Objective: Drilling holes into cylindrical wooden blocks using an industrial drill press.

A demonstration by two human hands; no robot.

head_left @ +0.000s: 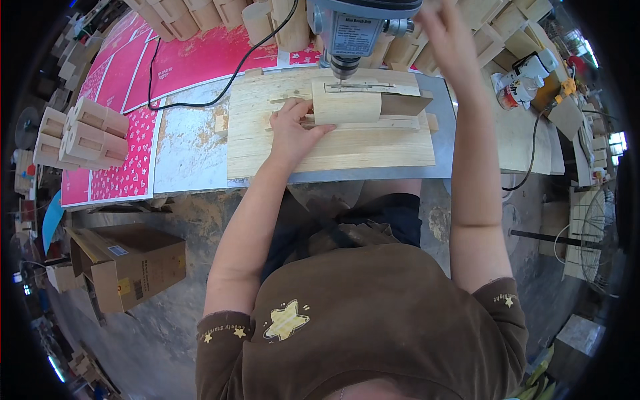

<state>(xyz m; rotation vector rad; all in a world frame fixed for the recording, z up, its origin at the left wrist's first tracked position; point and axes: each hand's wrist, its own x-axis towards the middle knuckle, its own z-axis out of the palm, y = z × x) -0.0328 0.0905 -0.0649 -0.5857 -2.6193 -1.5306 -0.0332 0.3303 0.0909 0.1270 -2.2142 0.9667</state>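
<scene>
A pale wooden cylinder (347, 107) lies on its side in a wooden jig on a board (267, 150), under the chuck of a bench drill (345, 63). My left hand (293, 128) grips the cylinder's left end, with the thumb along the near side and the fingers at the end. Just below the drill bit, a slotted strip (360, 87) runs along the jig's far side. A flat brown plate (405, 105) sticks out at the cylinder's right. My right hand (437, 27) is raised beside the drill's right side knob (400, 27). Motion smears its fingers, so its grip is unclear.
Stacked wooden cylinders with recesses (87, 137) stand at the left, and more line the back. A black cable (227, 90) crosses the pink sheet (193, 63). White bottles (523, 83) are at the right. A cardboard box (130, 263) sits on the floor.
</scene>
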